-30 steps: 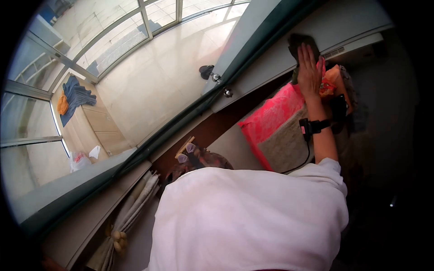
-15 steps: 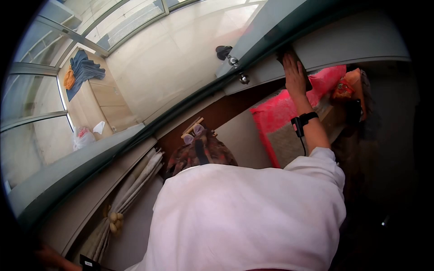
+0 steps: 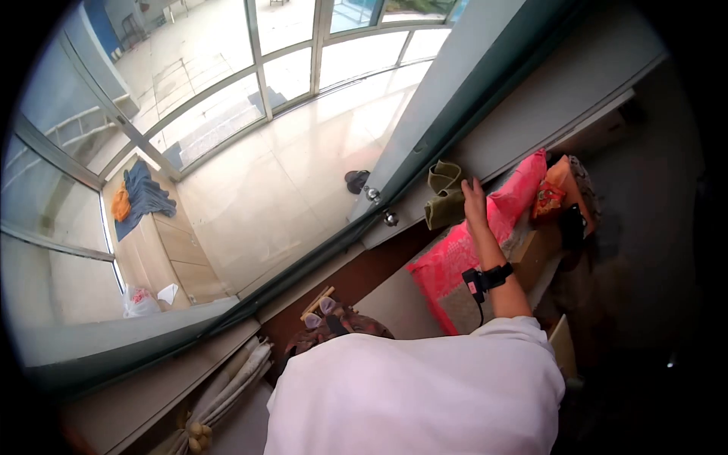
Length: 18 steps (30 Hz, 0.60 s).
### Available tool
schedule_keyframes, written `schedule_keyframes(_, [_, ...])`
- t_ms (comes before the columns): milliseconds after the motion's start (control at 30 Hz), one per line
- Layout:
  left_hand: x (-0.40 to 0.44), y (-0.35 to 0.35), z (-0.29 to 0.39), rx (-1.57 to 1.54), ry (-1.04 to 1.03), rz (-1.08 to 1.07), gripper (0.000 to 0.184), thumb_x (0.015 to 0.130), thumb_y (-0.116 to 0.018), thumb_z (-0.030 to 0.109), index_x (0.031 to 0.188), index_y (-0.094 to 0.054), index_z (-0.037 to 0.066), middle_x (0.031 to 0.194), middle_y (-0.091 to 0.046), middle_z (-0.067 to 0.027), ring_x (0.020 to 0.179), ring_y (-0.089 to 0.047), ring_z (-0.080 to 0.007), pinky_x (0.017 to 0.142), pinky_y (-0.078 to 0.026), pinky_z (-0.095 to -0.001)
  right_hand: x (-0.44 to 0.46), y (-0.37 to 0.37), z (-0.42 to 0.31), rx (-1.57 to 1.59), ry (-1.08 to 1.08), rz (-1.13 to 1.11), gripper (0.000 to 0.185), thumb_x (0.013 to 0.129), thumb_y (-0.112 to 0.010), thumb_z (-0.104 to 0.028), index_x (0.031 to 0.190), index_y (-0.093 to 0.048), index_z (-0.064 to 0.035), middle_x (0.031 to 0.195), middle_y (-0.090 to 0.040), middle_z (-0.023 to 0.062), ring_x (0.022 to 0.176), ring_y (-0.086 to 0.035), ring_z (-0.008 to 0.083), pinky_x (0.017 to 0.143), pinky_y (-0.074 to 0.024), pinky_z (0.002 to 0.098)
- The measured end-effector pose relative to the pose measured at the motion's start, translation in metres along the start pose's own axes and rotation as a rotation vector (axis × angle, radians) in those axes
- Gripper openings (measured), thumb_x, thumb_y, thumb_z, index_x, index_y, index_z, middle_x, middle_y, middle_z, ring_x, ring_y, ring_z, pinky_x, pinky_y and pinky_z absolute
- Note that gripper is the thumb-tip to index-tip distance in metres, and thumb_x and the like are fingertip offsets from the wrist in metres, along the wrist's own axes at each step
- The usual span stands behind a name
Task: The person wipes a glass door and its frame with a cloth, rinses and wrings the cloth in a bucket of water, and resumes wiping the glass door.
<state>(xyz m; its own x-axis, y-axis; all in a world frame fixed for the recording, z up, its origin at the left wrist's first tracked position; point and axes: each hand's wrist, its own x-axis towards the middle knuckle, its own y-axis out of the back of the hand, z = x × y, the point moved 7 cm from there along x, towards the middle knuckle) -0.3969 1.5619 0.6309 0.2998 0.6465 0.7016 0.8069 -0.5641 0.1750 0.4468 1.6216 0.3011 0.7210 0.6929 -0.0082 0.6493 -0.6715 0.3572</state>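
My right hand (image 3: 475, 207) reaches forward beside the white door (image 3: 523, 114), with a black band (image 3: 487, 280) on the wrist. An olive-green cloth (image 3: 444, 199) sticks out in folds from the palm side of this hand. The fingers are close together along the cloth's edge, and the thumb is hidden. Below the hand lies a pink patterned cover (image 3: 462, 262) draped over a piece of furniture. My left hand is out of sight beyond the dark lower left edge.
Round metal knobs (image 3: 390, 218) are on the door edge. A tied curtain (image 3: 227, 383) hangs at lower left, near a dark patterned bag (image 3: 341, 322). Orange items (image 3: 557, 189) lie at right. Beyond the doorway are a wooden cabinet (image 3: 171, 250) with blue cloth (image 3: 146, 199) and glazed windows.
My right hand, earlier flat on the door over the dark cloth, has come away with the cloth folded out beside it. My view has tilted up, and my left hand has left it.
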Motion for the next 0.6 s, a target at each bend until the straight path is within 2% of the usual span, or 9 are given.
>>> schedule_keyframes(67, [0.004,0.007,0.001,0.001,0.015,0.044,0.059,0.083,-0.051,0.033,0.128,-0.038,-0.002,0.122,-0.046,-0.0228,0.11,-0.047,-0.0394,0.096,-0.035,-0.0492,-0.007,0.01,-0.048,0.557,0.069,0.165,0.056,0.091,-0.05,-0.029,0.134,-0.031,0.0028,0.136,-0.036,0.0151,0.122,-0.039,0.0228,0.1,-0.0312,0.0315])
schedule_keyframes(133, [0.008,0.009,0.005,0.121,-0.034,-0.1,0.059,0.086,-0.05,0.04,0.129,-0.039,0.0,0.128,-0.044,-0.0205,0.115,-0.045,-0.0355,0.097,-0.036,-0.0469,-0.015,-0.001,-0.095,0.85,0.093,0.279,0.059,0.091,-0.049,-0.032,0.137,-0.028,-0.0012,0.139,-0.033,0.0121,0.123,-0.037,0.0215,0.101,-0.0301,0.0324])
schedule_keyframes(167, [0.011,0.009,0.005,0.201,0.007,-0.216,0.06,0.088,-0.048,0.043,0.132,-0.037,0.003,0.133,-0.04,-0.0187,0.12,-0.043,-0.0321,0.099,-0.035,-0.0447,-0.017,-0.013,-0.115,0.864,0.198,0.243,0.059,0.092,-0.047,-0.032,0.138,-0.027,-0.0022,0.14,-0.032,0.0116,0.125,-0.035,0.0219,0.102,-0.0282,0.0322])
schedule_keyframes(200, [0.01,0.008,0.001,0.19,0.077,-0.193,0.06,0.088,-0.048,0.043,0.132,-0.037,0.003,0.133,-0.04,-0.0187,0.12,-0.043,-0.0321,0.099,-0.035,-0.0447,-0.012,-0.025,-0.136,0.873,0.312,0.203,0.058,0.092,-0.046,-0.033,0.138,-0.026,-0.0031,0.141,-0.03,0.0111,0.127,-0.033,0.0223,0.103,-0.0262,0.0321])
schedule_keyframes(333, [0.007,0.018,-0.01,0.021,0.089,-0.168,0.056,0.09,-0.048,0.033,0.136,-0.033,0.006,0.136,-0.038,-0.0156,0.123,-0.04,-0.0322,0.102,-0.033,-0.0437,0.003,-0.029,-0.212,0.576,0.655,0.437,0.054,0.096,-0.035,-0.032,0.14,-0.023,-0.0035,0.145,-0.022,0.0115,0.132,-0.024,0.0233,0.106,-0.0187,0.0322])
schedule_keyframes(400, [0.007,0.019,-0.013,-0.03,0.129,-0.22,0.055,0.09,-0.05,0.029,0.137,-0.032,0.007,0.137,-0.037,-0.0146,0.124,-0.039,-0.0322,0.103,-0.032,-0.0435,-0.003,-0.012,-0.284,0.321,0.879,0.493,0.052,0.097,-0.028,-0.034,0.138,-0.025,-0.0015,0.144,-0.022,0.0191,0.133,-0.022,0.031,0.108,-0.0177,0.037])
schedule_keyframes(500, [0.007,0.018,-0.016,-0.158,0.132,-0.172,0.054,0.088,-0.052,0.022,0.137,-0.032,0.008,0.138,-0.036,-0.013,0.124,-0.038,-0.031,0.104,-0.031,-0.0431,-0.018,0.027,-0.4,0.041,1.177,0.672,0.048,0.098,-0.032,-0.03,0.137,-0.03,-0.0018,0.142,-0.028,0.0179,0.132,-0.025,0.0317,0.108,-0.0193,0.0386])
schedule_keyframes(567, [0.01,0.029,-0.017,-0.249,0.1,-0.103,0.058,0.085,-0.056,0.018,0.137,-0.033,0.008,0.139,-0.035,-0.0113,0.125,-0.037,-0.029,0.105,-0.03,-0.0415,-0.005,0.059,-0.473,0.105,1.303,0.698,0.046,0.097,-0.034,-0.029,0.135,-0.033,-0.003,0.142,-0.029,0.0175,0.132,-0.025,0.0319,0.108,-0.0201,0.0385])
schedule_keyframes(600, [0.006,0.025,-0.019,-0.247,0.111,-0.108,0.058,0.085,-0.056,0.018,0.137,-0.033,0.008,0.139,-0.035,-0.0113,0.125,-0.037,-0.029,0.105,-0.03,-0.0415,0.005,0.077,-0.509,0.022,1.339,0.823,0.047,0.097,-0.035,-0.031,0.135,-0.034,-0.0046,0.141,-0.03,0.0179,0.131,-0.026,0.0326,0.108,-0.0215,0.0381])
